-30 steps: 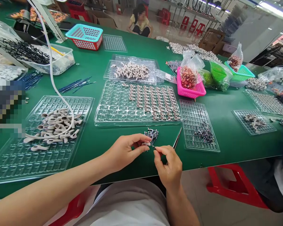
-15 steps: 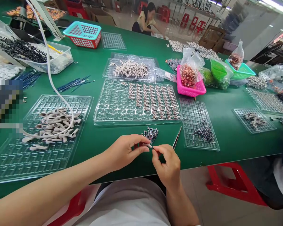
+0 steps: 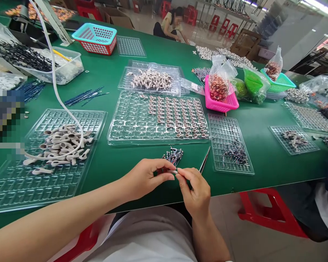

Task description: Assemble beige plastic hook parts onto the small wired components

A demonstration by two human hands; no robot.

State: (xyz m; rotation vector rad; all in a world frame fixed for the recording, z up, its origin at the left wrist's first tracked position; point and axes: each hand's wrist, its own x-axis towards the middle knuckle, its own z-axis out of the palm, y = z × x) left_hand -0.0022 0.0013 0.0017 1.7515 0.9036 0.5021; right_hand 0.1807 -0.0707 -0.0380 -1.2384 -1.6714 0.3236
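My left hand (image 3: 150, 178) pinches a small pale piece (image 3: 174, 171) between thumb and fingers. Touching the piece's right end, my right hand (image 3: 194, 189) has its thumb and index finger pressed together; anything else between them is too small to make out. Just beyond my fingers lies a pile of small dark wired parts (image 3: 174, 155). Tweezers (image 3: 205, 160) rest right of the pile. A clear tray (image 3: 128, 127) farther back is partly filled with rows of pale parts. On the left tray (image 3: 62, 187) is a heap of pale shells (image 3: 62, 143).
A white cable (image 3: 54, 83) curves over the left tray. A right-hand tray (image 3: 220, 163) holds dark wired parts. Behind stand a pink basket (image 3: 221, 105), a blue and red basket (image 3: 95, 45) and a tray of pale pieces (image 3: 123, 82). A person (image 3: 168, 27) crouches beyond the table.
My fingertips have drawn closer together around the pale piece, and my right fingers have shifted slightly. The person beyond the table leans lower.
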